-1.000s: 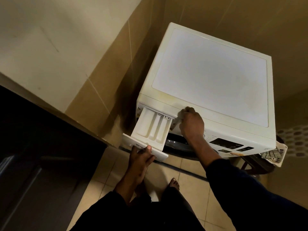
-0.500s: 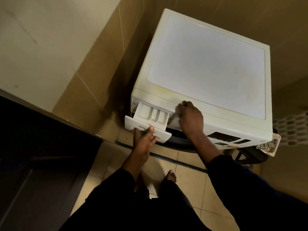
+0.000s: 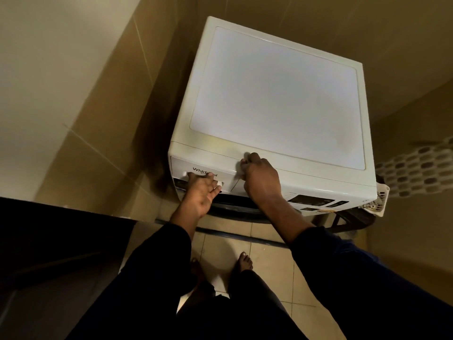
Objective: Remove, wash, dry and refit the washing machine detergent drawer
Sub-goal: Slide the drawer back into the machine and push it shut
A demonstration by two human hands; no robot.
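Note:
A white front-loading washing machine (image 3: 277,99) stands in a tiled corner. Its detergent drawer (image 3: 196,166) sits flush in the top left of the front panel, with only the white face and its logo showing. My left hand (image 3: 202,193) presses straight fingers against the lower part of that drawer face. My right hand (image 3: 259,179) rests with curled fingers on the machine's front top edge, just right of the drawer. What its fingertips touch is hidden.
Beige tiled walls close in on the left and behind. A dark cabinet or door (image 3: 61,253) fills the lower left. A white laundry basket (image 3: 377,200) peeks out right of the machine. My bare feet (image 3: 242,261) stand on the tiled floor before it.
The drawer went from pulled far out to fully pushed into the machine, driven in by my left hand. My right hand stayed on the front edge.

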